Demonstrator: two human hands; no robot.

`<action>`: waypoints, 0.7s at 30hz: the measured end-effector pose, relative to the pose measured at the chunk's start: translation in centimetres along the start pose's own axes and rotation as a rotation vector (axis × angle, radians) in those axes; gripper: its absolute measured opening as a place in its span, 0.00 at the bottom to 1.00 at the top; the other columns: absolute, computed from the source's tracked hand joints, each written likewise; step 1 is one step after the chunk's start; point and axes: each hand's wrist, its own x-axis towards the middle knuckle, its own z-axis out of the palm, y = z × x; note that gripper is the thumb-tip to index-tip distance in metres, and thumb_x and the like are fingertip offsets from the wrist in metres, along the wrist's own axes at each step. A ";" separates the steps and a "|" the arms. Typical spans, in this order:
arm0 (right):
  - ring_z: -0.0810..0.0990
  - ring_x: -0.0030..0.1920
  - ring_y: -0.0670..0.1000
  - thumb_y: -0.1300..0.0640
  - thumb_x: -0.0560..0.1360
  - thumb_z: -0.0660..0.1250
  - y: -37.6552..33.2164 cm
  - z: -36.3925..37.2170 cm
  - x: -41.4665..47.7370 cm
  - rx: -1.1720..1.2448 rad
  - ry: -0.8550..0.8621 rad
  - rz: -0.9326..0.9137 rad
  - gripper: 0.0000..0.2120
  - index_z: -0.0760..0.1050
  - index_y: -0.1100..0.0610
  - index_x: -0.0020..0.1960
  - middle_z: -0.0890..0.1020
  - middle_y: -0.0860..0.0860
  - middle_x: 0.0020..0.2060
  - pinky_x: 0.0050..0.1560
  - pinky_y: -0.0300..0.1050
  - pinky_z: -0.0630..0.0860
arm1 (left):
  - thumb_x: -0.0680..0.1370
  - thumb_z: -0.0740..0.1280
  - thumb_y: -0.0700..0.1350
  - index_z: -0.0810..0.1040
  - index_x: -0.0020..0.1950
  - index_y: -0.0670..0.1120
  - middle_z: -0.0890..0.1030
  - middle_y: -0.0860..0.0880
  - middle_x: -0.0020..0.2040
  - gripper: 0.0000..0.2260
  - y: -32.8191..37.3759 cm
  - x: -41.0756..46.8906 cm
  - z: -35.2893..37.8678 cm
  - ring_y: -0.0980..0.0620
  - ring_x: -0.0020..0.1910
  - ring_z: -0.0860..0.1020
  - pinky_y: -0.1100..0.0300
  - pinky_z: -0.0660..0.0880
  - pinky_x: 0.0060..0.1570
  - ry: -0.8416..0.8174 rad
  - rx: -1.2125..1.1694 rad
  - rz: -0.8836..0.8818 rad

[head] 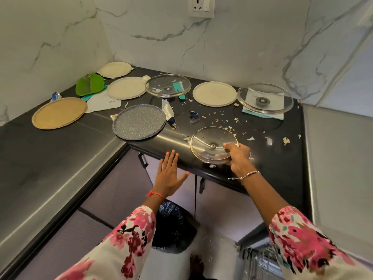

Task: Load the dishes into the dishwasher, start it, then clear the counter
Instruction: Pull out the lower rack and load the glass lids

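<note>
- Kitchen corner: black counter (60,158) running along two marble walls (242,47), with a wall socket (200,6) high up.
- Grips the small glass lid (210,142) with the right hand (239,158) at the near-right rim, thumb on top, a finger showing through the glass from below.
- Keeps that lid at the counter's front edge, among scattered scraps (228,126).
- Holds the left hand (169,174) flat and empty, fingers straight and spread, fingertips at the front edge, left of the lid and apart from the right hand.
- Farther back: a larger glass lid (168,85) in the middle, just beside a cream plate (126,87).
- At the right, another glass lid (265,99) lying on paper, with a second cream plate (214,93) just to its left.
- In the far corner, a third cream plate (115,69) and a green leaf-shaped dish (89,84).
- Nearer, a grey speckled plate (139,121) overhanging the inner corner; on the left, a tan plate (59,113).
- Between speckled plate and back lid, a crumpled wrapper (167,110).
- Below the counter, a bin lined with a black bag (173,223).
</note>
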 end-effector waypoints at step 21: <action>0.79 0.20 0.52 0.69 0.75 0.60 31.5 -29.7 -38.6 -0.090 0.355 0.266 0.06 0.72 0.60 0.46 0.79 0.58 0.34 0.23 0.42 0.75 | 0.79 0.54 0.61 0.43 0.78 0.44 0.41 0.46 0.78 0.35 5.5 -48.0 13.6 0.48 0.77 0.39 0.54 0.34 0.73 -0.368 0.090 0.138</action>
